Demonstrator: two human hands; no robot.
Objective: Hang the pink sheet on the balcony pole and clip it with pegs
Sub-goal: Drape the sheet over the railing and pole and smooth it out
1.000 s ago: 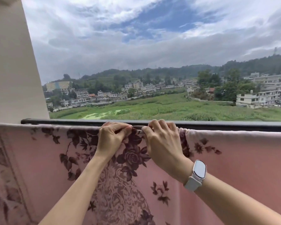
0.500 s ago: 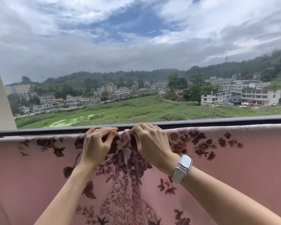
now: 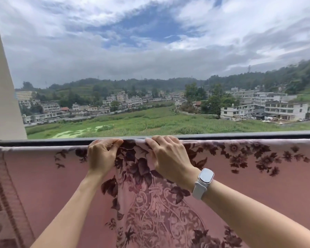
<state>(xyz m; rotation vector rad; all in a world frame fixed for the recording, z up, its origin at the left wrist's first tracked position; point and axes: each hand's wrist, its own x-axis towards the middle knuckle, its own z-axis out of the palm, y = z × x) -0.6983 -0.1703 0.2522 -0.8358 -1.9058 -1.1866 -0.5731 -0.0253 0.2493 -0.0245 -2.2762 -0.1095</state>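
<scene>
The pink sheet (image 3: 43,176), printed with dark maroon flowers and a vase pattern, hangs over the dark balcony pole (image 3: 240,136) and fills the lower half of the view. My left hand (image 3: 101,154) pinches the sheet's top fold at the pole. My right hand (image 3: 168,156), with a white watch on its wrist, grips the same fold a little to the right. A bunched pleat of cloth sits between the two hands. No peg shows in either hand or on the sheet.
A cream wall or pillar (image 3: 2,104) rises at the left edge. Beyond the pole lie a green field, white buildings, wooded hills and cloudy sky.
Both hands have moved apart along the pole, and the bunched cloth between them has spread somewhat flatter. The view has swung back slightly to the left.
</scene>
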